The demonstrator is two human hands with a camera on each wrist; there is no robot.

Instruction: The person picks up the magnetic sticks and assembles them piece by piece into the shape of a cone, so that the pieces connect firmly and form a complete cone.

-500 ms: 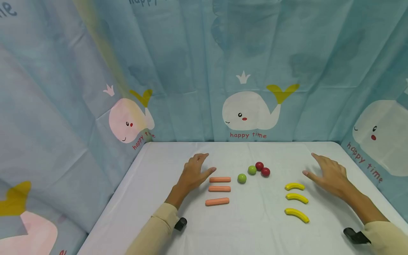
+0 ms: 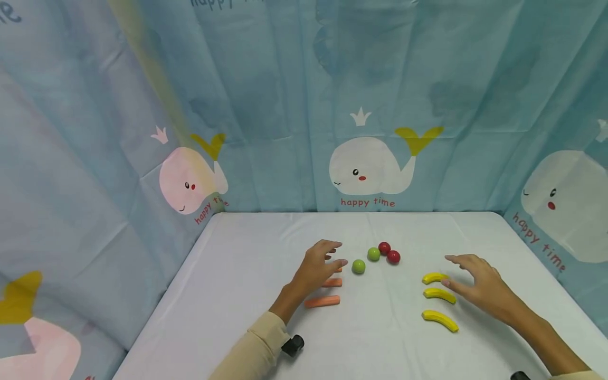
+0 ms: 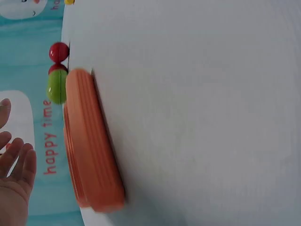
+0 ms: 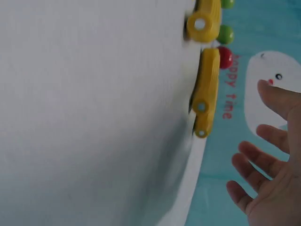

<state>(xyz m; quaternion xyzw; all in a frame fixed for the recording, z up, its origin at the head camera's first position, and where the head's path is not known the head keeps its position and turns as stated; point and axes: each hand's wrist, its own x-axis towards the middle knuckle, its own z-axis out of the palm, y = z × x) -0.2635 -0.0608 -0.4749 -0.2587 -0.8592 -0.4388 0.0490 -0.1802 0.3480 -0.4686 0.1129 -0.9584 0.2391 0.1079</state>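
Note:
In the head view my left hand, thumb and fingers spread apart, hovers over the orange ridged sticks and hides part of two of them. The nearest orange stick lies fully in sight. My right hand is held beside the toy bananas, its thumb tip overlapping the farthest banana. A middle banana and a near banana lie below that one. Neither hand holds anything. The right wrist view shows the right hand's fingers loosely spread, and several orange sticks fill the left wrist view.
Between the hands lie two green balls, one nearer and one farther, and two red balls behind them. A white cloth covers the table. A blue curtain with printed whales hangs behind and at both sides.
My left hand has moved right and slightly nearer, over the orange sticks. My right hand has come left and nearer, to the farthest banana. The sticks, balls and bananas stay in place.

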